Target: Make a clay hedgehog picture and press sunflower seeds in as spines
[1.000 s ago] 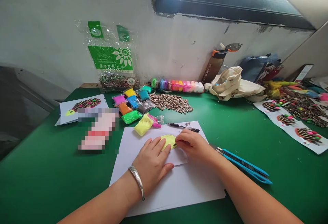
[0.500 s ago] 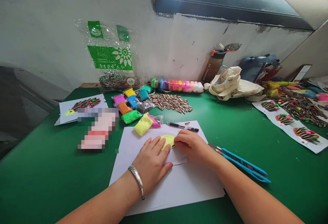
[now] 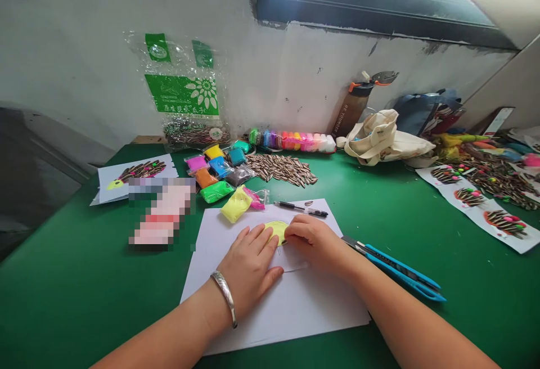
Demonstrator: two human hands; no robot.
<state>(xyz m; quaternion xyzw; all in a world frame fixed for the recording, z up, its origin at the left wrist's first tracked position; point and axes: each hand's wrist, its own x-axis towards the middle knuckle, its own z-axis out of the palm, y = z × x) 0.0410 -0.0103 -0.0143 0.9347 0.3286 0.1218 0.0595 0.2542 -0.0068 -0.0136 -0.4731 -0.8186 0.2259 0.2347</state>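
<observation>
The clay (image 3: 277, 228), a flat yellow patch, is set on a slip (image 3: 295, 259), which is laid on the larger paper (image 3: 329, 307) on the green table (image 3: 447, 223). The slip is pressed by the left hand (image 3: 248, 268), held flat and open, palm down, with its fingertips rested on the clay's left part; nothing is gripped by it. At the clay's right edge a small dark piece (image 3: 284, 241) is pinched in the bunched fingertips of the right hand (image 3: 314, 239); most of it is hidden. Behind the hands, a pen (image 3: 300, 208) is laid across the paper, with a single seed (image 3: 309, 203) just beyond it. A blue cutter (image 3: 400, 273) is placed to the right, beside the paper.
</observation>
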